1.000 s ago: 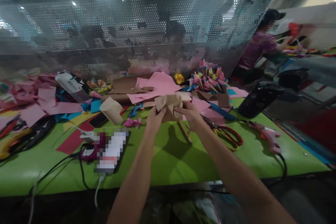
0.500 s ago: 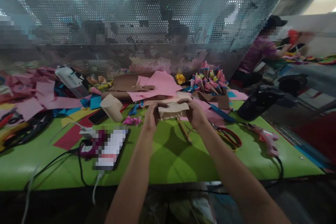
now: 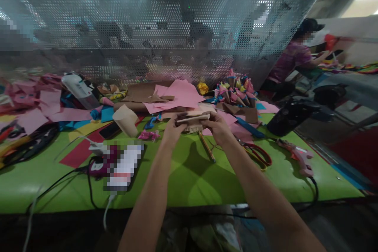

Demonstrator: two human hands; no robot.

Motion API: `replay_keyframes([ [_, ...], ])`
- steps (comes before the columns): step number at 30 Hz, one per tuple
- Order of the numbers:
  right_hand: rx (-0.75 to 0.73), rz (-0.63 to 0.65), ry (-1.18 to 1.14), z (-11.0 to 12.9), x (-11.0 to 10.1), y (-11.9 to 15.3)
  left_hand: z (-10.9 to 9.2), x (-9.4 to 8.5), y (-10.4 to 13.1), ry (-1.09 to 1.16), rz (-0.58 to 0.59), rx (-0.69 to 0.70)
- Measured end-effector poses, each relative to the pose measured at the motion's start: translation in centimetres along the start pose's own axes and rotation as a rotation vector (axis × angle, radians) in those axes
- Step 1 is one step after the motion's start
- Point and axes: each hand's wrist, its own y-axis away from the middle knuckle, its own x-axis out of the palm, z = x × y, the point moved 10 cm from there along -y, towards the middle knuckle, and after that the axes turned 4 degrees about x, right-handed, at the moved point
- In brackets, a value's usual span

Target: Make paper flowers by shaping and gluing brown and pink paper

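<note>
Between my two hands is a small piece of cream paper (image 3: 193,119), folded or rolled at its upper edge, with a ragged strip hanging below. My left hand (image 3: 175,126) pinches its left end and my right hand (image 3: 216,126) its right end, fingers closed on it. Just under the paper, a pencil (image 3: 207,147) lies slanted on the green table (image 3: 203,185). Scissors with red and yellow handles (image 3: 256,154) rest to the right of my right hand. A crumpled pink paper piece (image 3: 149,136) lies left of my left hand.
A pink glue gun (image 3: 298,155) lies at the right near a black tumbler (image 3: 285,120). On the left are a phone (image 3: 126,167), a purple power adapter (image 3: 100,166) with cables, and a cream paper roll (image 3: 126,120). Pink sheets (image 3: 180,94) and paper cones (image 3: 233,92) lie behind, before a perforated screen.
The cream paper has tilted from facing me to nearly edge-on, its top now folded or rolled over. My fingers have shifted along its ends, the right ones curling in underneath.
</note>
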Motion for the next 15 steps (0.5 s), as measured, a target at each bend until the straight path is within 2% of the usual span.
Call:
replay_keyframes([
  [3,-0.024,-0.01,0.003,0.42,-0.15,0.07,0.46,-0.01,0.3,-0.023,-0.007,-0.084],
  [8,-0.033,-0.003,0.053,0.67,-0.2,-0.01,-0.06,0.32,0.81,0.127,-0.021,-0.132],
  [12,-0.085,-0.033,0.077,0.88,-0.45,-0.03,-0.04,0.44,0.7,0.232,-0.006,-0.134],
  [15,-0.109,-0.023,0.035,1.03,-0.37,0.16,-0.01,0.1,0.43,0.161,-0.025,-0.091],
])
